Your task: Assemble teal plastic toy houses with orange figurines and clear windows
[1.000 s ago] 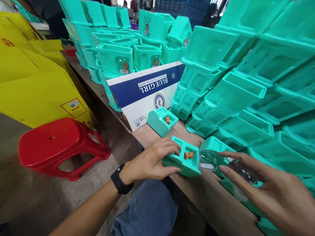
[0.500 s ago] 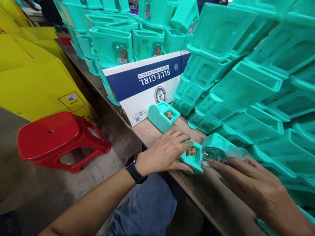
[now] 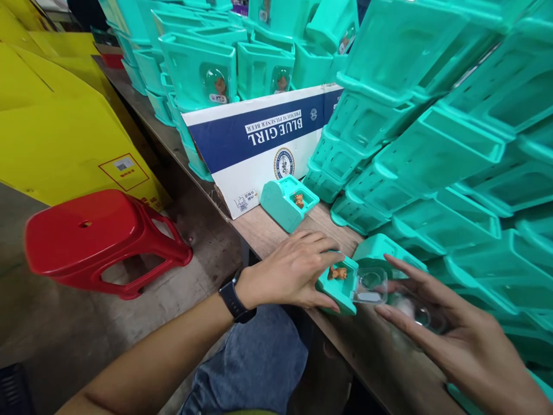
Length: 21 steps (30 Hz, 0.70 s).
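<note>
My left hand [image 3: 294, 268] is closed around a small teal plastic case [image 3: 343, 297] at the table edge, thumb on its near side and fingers over its top. In the case's recess lies a brown animal figurine [image 3: 337, 273]. A clear plastic domed cover [image 3: 372, 286] is at the case's right side, by the fingertips of my right hand [image 3: 462, 328]. More clear covers [image 3: 425, 317] sit within the curl of that hand, blurred, their number unclear. A similar teal case with a figurine [image 3: 287, 207] stands farther back; another teal case [image 3: 380, 248] is partly behind the covers.
Teal cases are stacked high on the right [image 3: 432, 144] and at the back [image 3: 194, 69]. A blue and white cardboard panel [image 3: 259, 144] stands on the wooden table [image 3: 259, 233]. To the left are a red stool [image 3: 86, 230] and yellow boxes [image 3: 64, 127].
My right hand's index finger has lifted and spread away from the thumb, so the clear cover beside the case shows more fully. My left hand still holds the case in nearly the same place.
</note>
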Tool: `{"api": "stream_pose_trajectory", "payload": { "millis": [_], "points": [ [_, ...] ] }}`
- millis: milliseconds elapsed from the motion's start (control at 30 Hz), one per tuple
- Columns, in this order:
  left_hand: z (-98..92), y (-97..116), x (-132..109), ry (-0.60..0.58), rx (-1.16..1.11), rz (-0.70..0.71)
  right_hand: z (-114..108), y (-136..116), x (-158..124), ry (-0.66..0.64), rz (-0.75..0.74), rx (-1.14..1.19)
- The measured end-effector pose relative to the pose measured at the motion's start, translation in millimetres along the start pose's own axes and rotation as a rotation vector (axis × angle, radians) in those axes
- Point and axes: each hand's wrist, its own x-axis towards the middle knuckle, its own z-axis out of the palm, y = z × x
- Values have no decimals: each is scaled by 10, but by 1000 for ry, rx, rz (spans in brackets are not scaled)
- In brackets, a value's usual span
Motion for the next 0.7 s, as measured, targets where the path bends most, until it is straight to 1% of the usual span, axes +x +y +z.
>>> {"api": "stream_pose_trajectory", "payload": {
  "millis": [67, 100, 167, 267, 333, 400, 433, 533, 600, 633, 700],
  "points": [
    [-6, 22, -1, -7, -23, -3, 94, -57, -51, 21, 127, 87],
    [-7, 31, -2, -11, -38, -6, 135, -78, -66, 24, 160, 109],
    [-5, 46, -7, -12, -86, -13, 193, -102, -66, 4, 158, 112],
    [3, 78, -25, 22, -169, -24, 223, -111, -12, -95, 97, 122],
    [7, 112, -38, 53, -225, -48, 234, -121, 22, -158, 127, 183],
    [15, 152, -45, 83, -303, -112, 264, -149, 26, -177, 233, 260],
    [21, 170, -44, 101, -341, -155, 288, -172, 13, -163, 304, 305],
    [43, 208, -24, 126, -397, -263, 383, -257, -74, -59, 543, 496],
    [52, 219, 0, 113, -387, -311, 434, -307, -134, 28, 676, 619],
    [52, 220, 13, 93, -386, -331, 448, -325, -152, 43, 724, 665],
    [48, 217, 37, 47, -402, -365, 453, -341, -151, -6, 793, 733]
  ]
}}
